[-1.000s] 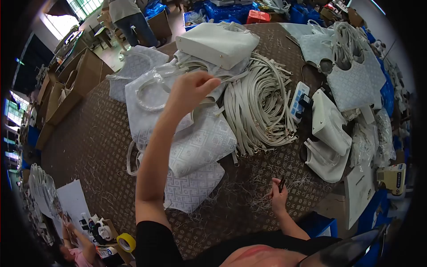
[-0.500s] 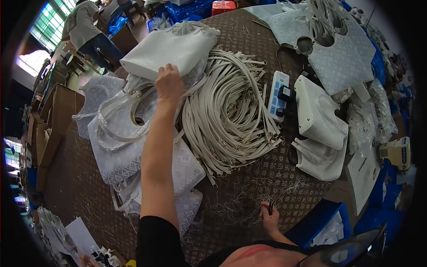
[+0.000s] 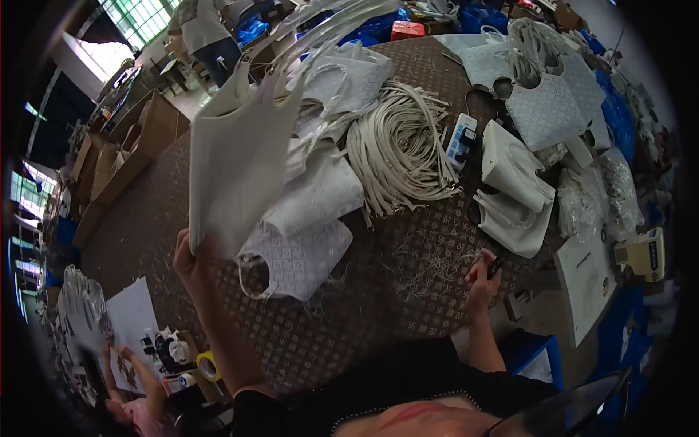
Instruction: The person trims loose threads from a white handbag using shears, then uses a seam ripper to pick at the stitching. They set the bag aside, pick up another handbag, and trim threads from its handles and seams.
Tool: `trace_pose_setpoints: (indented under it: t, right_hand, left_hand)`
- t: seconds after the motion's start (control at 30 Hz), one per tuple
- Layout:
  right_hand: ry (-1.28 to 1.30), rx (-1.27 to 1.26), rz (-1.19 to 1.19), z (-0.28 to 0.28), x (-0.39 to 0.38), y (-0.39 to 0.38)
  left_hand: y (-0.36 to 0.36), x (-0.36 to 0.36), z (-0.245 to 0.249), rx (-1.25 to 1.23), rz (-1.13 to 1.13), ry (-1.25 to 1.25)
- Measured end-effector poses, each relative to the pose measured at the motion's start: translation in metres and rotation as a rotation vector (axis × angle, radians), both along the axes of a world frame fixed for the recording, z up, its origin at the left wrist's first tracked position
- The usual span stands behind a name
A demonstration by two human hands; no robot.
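My left hand (image 3: 195, 264) is closed on the lower edge of a white handbag (image 3: 244, 164), which is raised at the left with its handles pointing up and away. In my right hand (image 3: 480, 285), over the table's near right part, is a small black tool (image 3: 496, 267); its exact kind is too small to make out. Beside the raised bag lie several white patterned bags (image 3: 309, 255), overlapping in a pile. A large coil of pale straps (image 3: 400, 149) with metal ends rests to the right of that pile.
Loose threads (image 3: 429, 273) litter the brown patterned table (image 3: 306, 342). To the right are a power strip (image 3: 460, 138), white bags (image 3: 513, 193) and more patterned bags (image 3: 546, 109). Cardboard boxes (image 3: 138, 149) stand at the left. Another person (image 3: 138, 397) works at lower left; one stands at the back.
The white handbag has been lifted off the pile and swung left and nearer by my left hand. My right hand has moved right and up with the black tool. The view has shifted.
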State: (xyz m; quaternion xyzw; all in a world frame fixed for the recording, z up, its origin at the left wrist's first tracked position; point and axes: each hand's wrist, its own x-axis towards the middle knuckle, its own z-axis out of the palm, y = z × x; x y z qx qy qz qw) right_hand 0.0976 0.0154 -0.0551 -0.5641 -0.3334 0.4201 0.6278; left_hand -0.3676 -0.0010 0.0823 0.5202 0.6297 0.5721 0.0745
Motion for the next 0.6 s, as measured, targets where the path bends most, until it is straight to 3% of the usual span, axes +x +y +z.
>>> trace_pose_setpoints:
  t: [0.07,0.1,0.17,0.23,0.3,0.37,0.47,0.53,0.6]
  right_hand:
    - [-0.021,0.177,-0.034,0.015,0.008,0.003]
    - [-0.029,0.268,-0.039,0.022,0.014,0.008]
    - [0.043,0.271,-0.1,0.053,0.016,0.022]
    - [0.265,0.231,-0.075,0.085,0.011,0.035]
    - [0.255,0.017,0.056,0.085,0.022,0.048]
    - [0.467,-0.136,0.358,0.058,0.04,0.064]
    - [0.226,-0.284,0.586,0.066,0.01,0.043]
    - [-0.15,-0.229,0.659,0.055,0.002,0.039]
    - [-0.185,-0.182,0.699,0.045,0.004,0.041]
  left_hand:
    - [-0.057,-0.002,-0.028,-0.026,0.004,-0.544]
    - [-0.077,0.006,-0.04,-0.034,0.017,-0.554]
    - [-0.111,0.038,-0.068,-0.107,-0.042,-0.956]
    - [-0.139,0.065,-0.101,-0.156,-0.22,-1.14]
    - [-0.161,0.094,-0.126,-0.243,-0.237,-1.184]
    - [-0.189,0.11,-0.153,-0.341,-0.24,-1.235]
    - [-0.214,0.111,-0.179,-0.411,-0.271,-1.223]
    - [-0.225,0.111,-0.177,-0.466,-0.387,-1.202]
    - [-0.233,0.113,-0.172,-0.494,-0.389,-1.175]
